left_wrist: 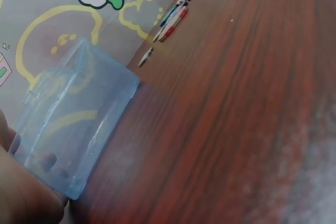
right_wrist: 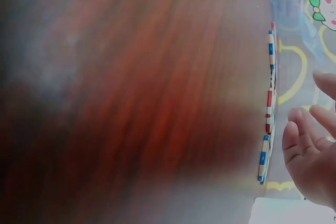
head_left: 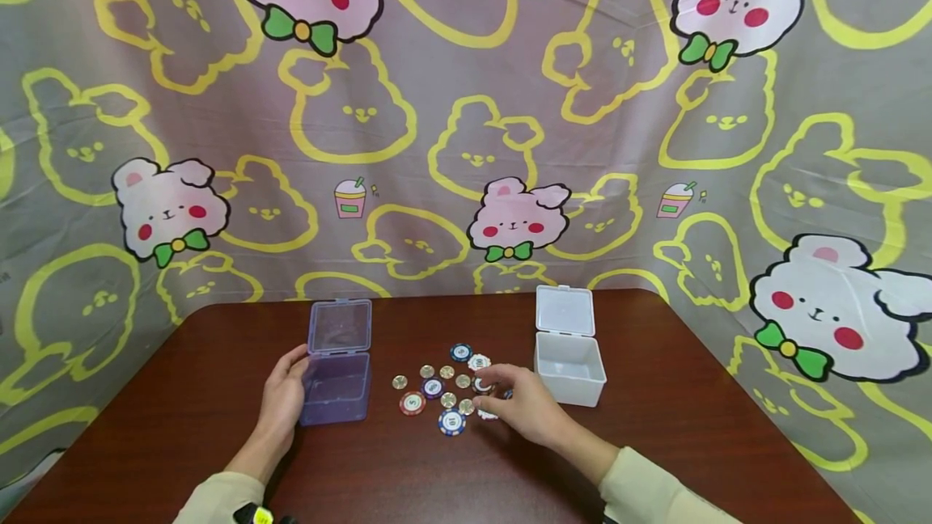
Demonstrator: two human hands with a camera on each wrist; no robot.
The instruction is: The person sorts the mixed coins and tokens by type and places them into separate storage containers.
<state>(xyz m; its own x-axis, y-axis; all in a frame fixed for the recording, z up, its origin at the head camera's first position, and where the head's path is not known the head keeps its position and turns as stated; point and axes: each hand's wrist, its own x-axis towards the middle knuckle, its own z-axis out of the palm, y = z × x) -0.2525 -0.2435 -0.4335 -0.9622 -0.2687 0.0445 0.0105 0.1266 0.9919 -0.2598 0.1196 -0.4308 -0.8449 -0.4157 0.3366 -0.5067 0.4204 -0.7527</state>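
Observation:
My left hand [head_left: 284, 390] rests against the left side of a translucent purple-blue box [head_left: 335, 390], whose clear lid stands raised at the back. Fingertips [left_wrist: 48, 161] show through its wall in the left wrist view. Over the right edge of a spread of poker chips [head_left: 451, 422] and gold coins [head_left: 400, 382] hovers my right hand [head_left: 527, 407], thumb and forefinger apart with nothing between them. It partly hides a few chips beneath. The right wrist view shows the right hand's fingers [right_wrist: 291, 135] loosely bent above the chips [right_wrist: 269, 109], which appear edge-on.
Just right of the right hand stands a white box [head_left: 571, 366] with its lid raised. Both boxes and the chips sit on a dark brown wooden table [head_left: 408, 475]. A patterned curtain [head_left: 437, 184] hangs close behind the table and along its sides.

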